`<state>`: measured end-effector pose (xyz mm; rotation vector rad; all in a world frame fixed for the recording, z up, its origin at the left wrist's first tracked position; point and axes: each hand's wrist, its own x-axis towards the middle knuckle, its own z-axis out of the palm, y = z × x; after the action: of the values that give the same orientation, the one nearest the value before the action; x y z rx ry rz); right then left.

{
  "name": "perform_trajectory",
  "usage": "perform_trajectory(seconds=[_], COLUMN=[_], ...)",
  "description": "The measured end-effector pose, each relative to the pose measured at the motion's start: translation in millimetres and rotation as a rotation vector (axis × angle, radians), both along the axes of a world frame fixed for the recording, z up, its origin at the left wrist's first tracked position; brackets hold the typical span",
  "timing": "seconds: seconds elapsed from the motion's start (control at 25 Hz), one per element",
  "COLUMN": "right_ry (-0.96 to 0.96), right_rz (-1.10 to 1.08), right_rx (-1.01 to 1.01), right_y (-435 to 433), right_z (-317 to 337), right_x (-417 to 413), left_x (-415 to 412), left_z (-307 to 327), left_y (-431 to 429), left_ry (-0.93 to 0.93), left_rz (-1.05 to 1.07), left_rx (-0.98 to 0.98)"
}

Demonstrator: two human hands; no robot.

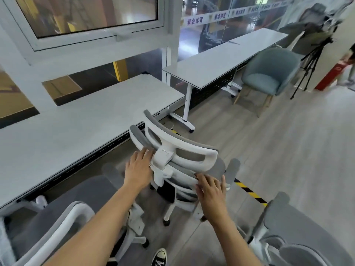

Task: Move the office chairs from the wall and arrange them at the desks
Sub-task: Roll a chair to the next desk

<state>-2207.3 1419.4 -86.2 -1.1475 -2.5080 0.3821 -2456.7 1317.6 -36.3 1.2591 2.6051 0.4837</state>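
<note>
My left hand [138, 167] lies flat on the back of the white-framed, grey mesh office chair [172, 146], fingers stretched out against the frame just beside the headrest bracket. My right hand [211, 192] rests on the top edge of the backrest, fingers spread and nearly straight, not wrapped round it. The chair stands directly beyond my hands, its back towards me, facing the front edge of the long white desk [76, 131] that runs off to the left of my left hand. A second grey mesh chair [67, 208] sits below my left forearm, and a third [297, 227] beside my right forearm. Further ahead of my right hand are another white desk [221, 60] and a teal upholstered armchair [269, 73].
</note>
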Motion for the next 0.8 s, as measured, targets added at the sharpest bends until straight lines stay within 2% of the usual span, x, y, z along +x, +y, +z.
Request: perform_trajectory(seconds=[0.16, 0.24, 0.32, 0.4, 0.52, 0.64, 0.8], right_ry=[-0.059, -0.064, -0.096, -0.116, 0.041, 0.197, 0.221], right_rz=[0.096, 0.036, -0.112, -0.244, -0.317, -0.239, -0.089], right_rx=[0.045, 0.084, 0.075, -0.024, -0.235, -0.353, -0.367], right_y=[50, 75, 97, 116, 155, 206, 274], right_z=[0, 1, 5, 11, 16, 21, 22], right_x=[40, 63, 80, 87, 87, 93, 85], left_x=[-5, -7, -2, 18, 68, 119, 160], left_z=[-15, -14, -14, -17, -18, -21, -30], left_y=[19, 27, 31, 31, 43, 57, 73], left_ry=[0.101, 0.157, 0.198, 0.166, 0.146, 0.204, 0.286], left_rz=[-0.05, -0.072, -0.1, -0.141, -0.165, -0.145, -0.132], left_rx=[-0.061, -0.069, -0.047, -0.001, 0.088, 0.157, 0.184])
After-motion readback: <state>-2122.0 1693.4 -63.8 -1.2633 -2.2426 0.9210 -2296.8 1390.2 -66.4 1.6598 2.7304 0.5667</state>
